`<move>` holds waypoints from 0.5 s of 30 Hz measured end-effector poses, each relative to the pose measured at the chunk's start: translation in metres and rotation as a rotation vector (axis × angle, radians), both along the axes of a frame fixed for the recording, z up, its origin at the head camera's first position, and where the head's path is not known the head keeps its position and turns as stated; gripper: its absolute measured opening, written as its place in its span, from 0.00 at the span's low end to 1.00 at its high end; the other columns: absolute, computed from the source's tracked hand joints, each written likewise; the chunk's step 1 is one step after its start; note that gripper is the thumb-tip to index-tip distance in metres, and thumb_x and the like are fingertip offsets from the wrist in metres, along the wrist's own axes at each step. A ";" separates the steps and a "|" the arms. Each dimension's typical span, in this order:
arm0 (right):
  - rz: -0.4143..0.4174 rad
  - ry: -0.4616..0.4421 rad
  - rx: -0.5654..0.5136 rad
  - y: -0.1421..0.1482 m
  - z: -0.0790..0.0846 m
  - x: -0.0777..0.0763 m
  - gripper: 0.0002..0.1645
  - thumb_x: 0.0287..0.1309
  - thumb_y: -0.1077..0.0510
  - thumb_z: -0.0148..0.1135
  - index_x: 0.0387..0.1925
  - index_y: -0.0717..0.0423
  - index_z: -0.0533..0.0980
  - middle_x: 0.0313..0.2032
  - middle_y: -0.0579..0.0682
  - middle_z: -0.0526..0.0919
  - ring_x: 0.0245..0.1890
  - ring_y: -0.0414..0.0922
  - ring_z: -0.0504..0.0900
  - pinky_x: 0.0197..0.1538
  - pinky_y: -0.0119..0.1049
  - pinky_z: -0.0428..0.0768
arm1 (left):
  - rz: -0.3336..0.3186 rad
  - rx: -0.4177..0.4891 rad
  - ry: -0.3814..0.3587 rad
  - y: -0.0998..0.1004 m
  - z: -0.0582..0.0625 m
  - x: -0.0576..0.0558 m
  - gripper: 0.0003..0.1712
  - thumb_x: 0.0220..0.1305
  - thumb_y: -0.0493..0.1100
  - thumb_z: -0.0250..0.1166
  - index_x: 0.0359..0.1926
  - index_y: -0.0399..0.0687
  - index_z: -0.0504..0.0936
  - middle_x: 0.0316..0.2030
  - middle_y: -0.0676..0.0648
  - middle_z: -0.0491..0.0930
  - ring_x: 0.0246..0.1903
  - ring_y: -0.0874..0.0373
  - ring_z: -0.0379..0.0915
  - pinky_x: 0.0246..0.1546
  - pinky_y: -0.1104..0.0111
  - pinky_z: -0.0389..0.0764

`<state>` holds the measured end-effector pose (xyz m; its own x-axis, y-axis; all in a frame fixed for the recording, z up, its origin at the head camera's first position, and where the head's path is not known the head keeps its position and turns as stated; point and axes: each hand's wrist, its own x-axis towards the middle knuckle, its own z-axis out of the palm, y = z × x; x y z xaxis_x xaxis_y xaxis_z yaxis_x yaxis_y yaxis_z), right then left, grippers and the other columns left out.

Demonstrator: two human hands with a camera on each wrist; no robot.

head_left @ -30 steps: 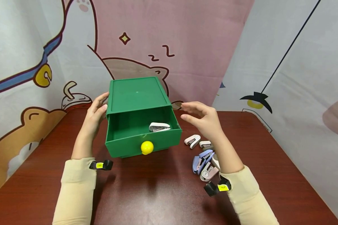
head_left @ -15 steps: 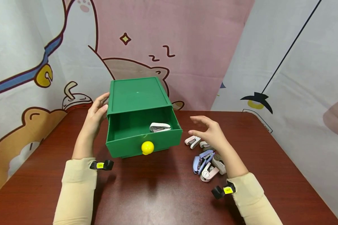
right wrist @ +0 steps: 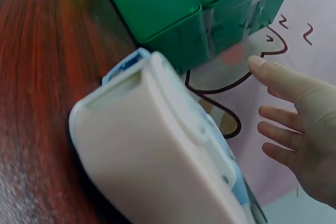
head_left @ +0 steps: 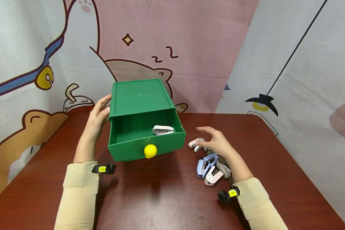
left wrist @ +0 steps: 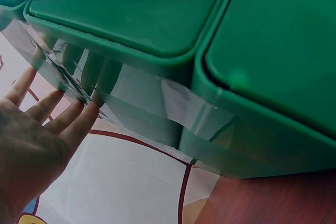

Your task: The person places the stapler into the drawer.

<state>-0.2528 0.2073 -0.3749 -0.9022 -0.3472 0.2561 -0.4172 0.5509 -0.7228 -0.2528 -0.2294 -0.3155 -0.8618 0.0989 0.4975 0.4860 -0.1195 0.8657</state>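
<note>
A green drawer box (head_left: pixel 141 97) stands on the table, its drawer (head_left: pixel 129 149) pulled out, with a round yellow knob (head_left: pixel 150 150) on the front. One white stapler (head_left: pixel 163 130) lies inside at the right. My left hand (head_left: pixel 95 119) touches the box's left side; in the left wrist view its fingers (left wrist: pixel 68 116) are fairly straight, tips against the glossy wall. Over a group of small staplers at the right, my right hand (head_left: pixel 218 143) hovers with fingers spread and nothing held. Nearest its thumb is a white stapler (head_left: pixel 193 142), partly covered by the hand.
Grouped right of the box are a lilac-blue stapler (head_left: pixel 202 167), a pinkish-white stapler (head_left: pixel 211 177) and a greyish stapler (head_left: pixel 225 169). The pinkish-white one looms close in the right wrist view. A patterned curtain (head_left: pixel 207 48) hangs behind the dark red table (head_left: pixel 161 198).
My right hand has moved away from the box's right side, rightward and down, to the staplers. The left hand, box and open drawer have stayed in place.
</note>
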 end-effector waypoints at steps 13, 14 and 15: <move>0.048 -0.093 0.101 0.004 -0.021 -0.012 0.42 0.43 0.58 0.78 0.61 0.63 0.71 0.58 0.57 0.74 0.58 0.55 0.70 0.58 0.53 0.68 | 0.006 -0.014 -0.002 0.000 0.000 0.001 0.29 0.71 0.41 0.51 0.70 0.42 0.61 0.69 0.39 0.56 0.66 0.49 0.55 0.53 0.72 0.68; 0.046 -0.105 0.108 0.003 -0.022 -0.012 0.42 0.43 0.57 0.78 0.61 0.62 0.71 0.58 0.57 0.74 0.57 0.55 0.71 0.57 0.52 0.69 | 0.006 -0.014 -0.003 0.000 0.000 0.001 0.29 0.71 0.41 0.51 0.70 0.42 0.61 0.69 0.39 0.56 0.66 0.49 0.55 0.53 0.72 0.68; 0.045 -0.117 0.114 0.003 -0.023 -0.012 0.42 0.44 0.57 0.78 0.62 0.62 0.71 0.58 0.57 0.74 0.56 0.54 0.72 0.56 0.52 0.70 | 0.007 -0.015 -0.003 0.000 0.000 0.001 0.29 0.71 0.41 0.51 0.70 0.42 0.61 0.69 0.39 0.56 0.66 0.49 0.55 0.54 0.72 0.68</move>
